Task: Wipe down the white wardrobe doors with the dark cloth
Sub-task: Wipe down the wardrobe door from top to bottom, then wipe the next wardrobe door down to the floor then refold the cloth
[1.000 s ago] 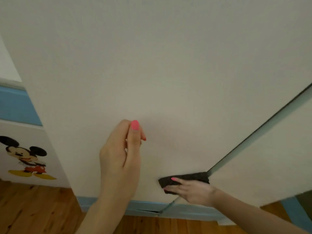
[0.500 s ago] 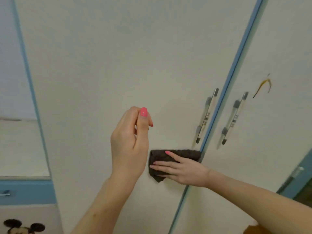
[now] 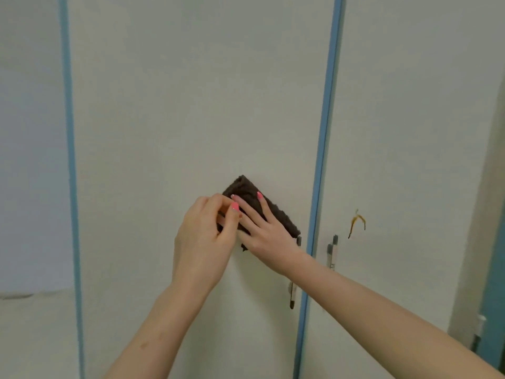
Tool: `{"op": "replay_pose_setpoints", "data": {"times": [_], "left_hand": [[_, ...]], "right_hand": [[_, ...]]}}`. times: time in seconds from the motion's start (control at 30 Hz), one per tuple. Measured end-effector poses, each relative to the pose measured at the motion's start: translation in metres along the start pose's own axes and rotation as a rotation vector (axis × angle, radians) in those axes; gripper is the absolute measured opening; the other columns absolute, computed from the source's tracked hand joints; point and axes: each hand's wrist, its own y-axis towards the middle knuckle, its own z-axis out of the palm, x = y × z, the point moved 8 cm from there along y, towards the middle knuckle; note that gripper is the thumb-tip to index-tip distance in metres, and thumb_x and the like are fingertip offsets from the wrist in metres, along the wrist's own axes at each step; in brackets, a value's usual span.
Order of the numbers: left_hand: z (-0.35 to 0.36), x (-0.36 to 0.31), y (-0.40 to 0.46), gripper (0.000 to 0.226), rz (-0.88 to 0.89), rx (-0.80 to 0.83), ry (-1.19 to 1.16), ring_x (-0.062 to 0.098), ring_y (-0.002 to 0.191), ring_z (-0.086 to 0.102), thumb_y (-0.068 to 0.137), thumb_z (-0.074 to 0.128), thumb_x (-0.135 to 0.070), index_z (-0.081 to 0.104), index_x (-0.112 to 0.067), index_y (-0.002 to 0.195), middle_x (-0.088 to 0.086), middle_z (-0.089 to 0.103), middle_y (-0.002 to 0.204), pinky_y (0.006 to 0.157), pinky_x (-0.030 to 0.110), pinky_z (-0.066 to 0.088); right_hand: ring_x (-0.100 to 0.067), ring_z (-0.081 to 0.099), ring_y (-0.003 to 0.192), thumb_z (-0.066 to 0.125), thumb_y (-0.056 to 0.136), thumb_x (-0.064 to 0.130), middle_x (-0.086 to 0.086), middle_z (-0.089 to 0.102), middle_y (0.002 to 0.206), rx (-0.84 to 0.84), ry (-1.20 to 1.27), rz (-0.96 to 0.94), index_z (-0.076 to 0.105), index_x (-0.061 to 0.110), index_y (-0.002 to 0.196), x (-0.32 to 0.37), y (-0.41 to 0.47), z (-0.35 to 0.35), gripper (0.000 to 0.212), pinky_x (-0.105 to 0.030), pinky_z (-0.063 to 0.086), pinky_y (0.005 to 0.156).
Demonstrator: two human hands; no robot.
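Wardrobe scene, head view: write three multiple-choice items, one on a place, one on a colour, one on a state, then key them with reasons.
1. Where is the dark cloth?
A. On the floor
B. Flat against the white door left of the blue strip
C. Hung on a handle

2. What colour is the strip between the two doors?
A. Blue
B. Red
C. Black

3. How does the right hand meet the cloth?
A. Straight fingers press it to the door
B. It hangs clear of it
C. It wrings it in a fist

Key: 1 B, the cloth lies on the door just left of the strip. 2 A, the strip shows light blue. 3 A, the fingers lie spread and flat on the cloth.
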Motion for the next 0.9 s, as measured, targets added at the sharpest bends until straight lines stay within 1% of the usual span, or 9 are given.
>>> {"op": "replay_pose_setpoints", "data": {"times": [0.1, 0.17, 0.27, 0.37, 0.43, 0.6, 0.77, 0.83, 0.9], "left_hand": [[0.004, -0.027, 0.023, 0.016, 0.083, -0.059, 0.001, 0.005, 0.083, 0.056, 0.091, 0.045, -0.033, 0.058, -0.026, 0.084, -0.011, 0.056, 0.087, 0.071, 0.03, 0.046], [0.012, -0.046, 0.039, 0.015, 0.127, -0.103, -0.003, 0.001, 0.086, 0.054, 0.091, 0.047, -0.031, 0.059, -0.025, 0.084, -0.012, 0.056, 0.087, 0.071, 0.029, 0.046], [0.037, -0.078, 0.064, 0.013, 0.205, -0.149, -0.007, 0.003, 0.086, 0.055, 0.091, 0.049, -0.028, 0.059, -0.026, 0.084, -0.014, 0.056, 0.088, 0.071, 0.029, 0.046], [0.061, -0.107, 0.089, 0.012, 0.277, -0.202, 0.029, 0.006, 0.084, 0.055, 0.091, 0.051, -0.026, 0.059, -0.025, 0.084, -0.013, 0.055, 0.087, 0.071, 0.031, 0.046], [0.077, -0.133, 0.112, 0.012, 0.319, -0.257, 0.046, 0.003, 0.083, 0.054, 0.091, 0.049, -0.028, 0.059, -0.026, 0.083, -0.014, 0.054, 0.086, 0.07, 0.03, 0.045], [0.093, -0.195, 0.175, 0.016, 0.399, -0.394, 0.049, 0.004, 0.08, 0.054, 0.09, 0.046, -0.032, 0.059, -0.025, 0.084, -0.014, 0.054, 0.086, 0.063, 0.018, 0.039], [0.096, -0.245, 0.231, 0.021, 0.451, -0.453, 0.094, 0.012, 0.084, 0.055, 0.092, 0.043, -0.03, 0.06, -0.02, 0.086, -0.008, 0.058, 0.09, 0.066, 0.025, 0.039], [0.094, -0.262, 0.248, 0.022, 0.48, -0.459, 0.106, 0.014, 0.086, 0.055, 0.093, 0.042, -0.029, 0.061, -0.019, 0.086, -0.008, 0.059, 0.089, 0.068, 0.026, 0.039], [0.089, -0.275, 0.261, 0.023, 0.533, -0.474, 0.117, 0.014, 0.086, 0.055, 0.093, 0.041, -0.029, 0.061, -0.02, 0.086, -0.01, 0.059, 0.089, 0.068, 0.027, 0.038]], "right_hand": [[-0.033, 0.023, 0.143, 0.061, 0.087, 0.01, -0.017, 0.028, 0.152, -0.09, -0.068, 0.034, 0.03, 0.009, 0.143, -0.049, 0.02, -0.026, 0.063, -0.061, 0.026, 0.109], [-0.033, 0.025, 0.142, 0.054, 0.091, 0.01, -0.017, 0.031, 0.151, -0.145, -0.116, 0.005, 0.034, 0.009, 0.141, -0.085, 0.029, -0.037, 0.053, -0.061, 0.026, 0.109], [-0.032, 0.03, 0.14, 0.043, 0.096, 0.007, -0.016, 0.035, 0.149, -0.219, -0.194, 0.011, 0.037, 0.01, 0.139, -0.14, 0.033, -0.053, 0.044, -0.06, 0.029, 0.108], [-0.031, 0.031, 0.14, 0.042, 0.099, 0.009, -0.015, 0.036, 0.149, -0.27, -0.282, -0.014, 0.046, 0.015, 0.14, -0.187, 0.037, -0.068, 0.041, -0.06, 0.028, 0.108], [-0.032, 0.03, 0.14, 0.039, 0.1, 0.009, -0.016, 0.035, 0.149, -0.303, -0.333, -0.047, 0.047, 0.016, 0.14, -0.225, 0.04, -0.079, 0.041, -0.06, 0.028, 0.109], [-0.033, 0.03, 0.14, 0.041, 0.098, 0.006, -0.016, 0.035, 0.149, -0.422, -0.448, -0.057, 0.046, 0.015, 0.14, -0.314, 0.06, -0.111, 0.044, -0.06, 0.027, 0.109], [-0.034, 0.03, 0.14, 0.031, 0.095, 0.004, -0.018, 0.036, 0.149, -0.502, -0.495, 0.037, 0.049, 0.012, 0.138, -0.379, 0.085, -0.135, 0.047, -0.061, 0.028, 0.108], [-0.035, 0.03, 0.14, 0.036, 0.091, 0.005, -0.019, 0.035, 0.149, -0.515, -0.499, 0.084, 0.047, 0.013, 0.139, -0.401, 0.095, -0.142, 0.05, -0.062, 0.027, 0.109], [-0.036, 0.028, 0.14, 0.047, 0.086, 0.001, -0.02, 0.034, 0.15, -0.551, -0.434, 0.193, 0.045, 0.013, 0.14, -0.426, 0.105, -0.15, 0.056, -0.063, 0.025, 0.109]]}}
